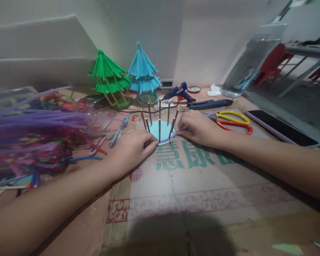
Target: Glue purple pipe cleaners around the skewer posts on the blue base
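Observation:
A pale blue disc lies on the printed cardboard, with several thin brown sticks standing upright round its edge. A purple pipe cleaner curves along the disc's near edge, outside the front sticks. My left hand is closed, pinching the strip's left end at the disc's near left. At the disc's right side, my right hand is closed with its fingertips on the same strip; part of the strip is hidden behind the fingers.
Left lies a pile of coloured pipe cleaners. Behind stand a green roofed model, a blue one and a glue gun. Pliers, yellow-and-red-handled scissors, a phone and a clear container are right.

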Tool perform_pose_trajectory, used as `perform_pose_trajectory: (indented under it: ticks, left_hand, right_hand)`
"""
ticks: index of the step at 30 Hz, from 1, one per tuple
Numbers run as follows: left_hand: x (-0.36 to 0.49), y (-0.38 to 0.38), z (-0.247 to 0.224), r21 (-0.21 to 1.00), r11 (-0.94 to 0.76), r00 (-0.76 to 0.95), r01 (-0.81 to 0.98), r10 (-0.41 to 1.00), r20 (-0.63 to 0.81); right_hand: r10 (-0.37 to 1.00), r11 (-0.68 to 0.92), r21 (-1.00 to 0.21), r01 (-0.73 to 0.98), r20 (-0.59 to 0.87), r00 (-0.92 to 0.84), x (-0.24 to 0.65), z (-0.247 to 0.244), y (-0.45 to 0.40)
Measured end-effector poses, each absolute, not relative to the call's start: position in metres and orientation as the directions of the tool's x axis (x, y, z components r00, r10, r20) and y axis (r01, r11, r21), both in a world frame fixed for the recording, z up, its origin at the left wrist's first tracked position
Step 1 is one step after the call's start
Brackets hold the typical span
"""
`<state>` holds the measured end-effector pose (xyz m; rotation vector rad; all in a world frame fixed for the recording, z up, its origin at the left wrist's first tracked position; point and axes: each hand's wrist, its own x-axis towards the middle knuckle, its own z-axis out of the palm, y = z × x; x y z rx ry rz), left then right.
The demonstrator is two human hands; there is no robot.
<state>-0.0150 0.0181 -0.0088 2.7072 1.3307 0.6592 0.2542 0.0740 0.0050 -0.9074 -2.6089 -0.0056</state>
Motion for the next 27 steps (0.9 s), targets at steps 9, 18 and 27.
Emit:
perform_pose_trajectory:
  ticks: [9, 18, 27]
  left_hand:
    - [-0.015, 0.018, -0.008, 0.207, -0.649, 0.555, 0.732, 0.745, 0.371]
    - [-0.015, 0.019, -0.007, 0.235, -0.637, 0.549, 0.734, 0.760, 0.347]
    - [-0.015, 0.020, -0.005, 0.179, -0.652, 0.559, 0.736, 0.736, 0.381]
  right_hand:
    - [0.289, 0.913, 0.228, 0.338, 0.222, -0.931, 0.239, 0.009, 0.024]
    - [0.395, 0.886, 0.097, 0.453, 0.352, -0.848, 0.239, 0.002, 0.029]
    - [0.664, 0.747, -0.258, 0.612, 0.298, -0.685, 0.256, 0.000, 0.069]
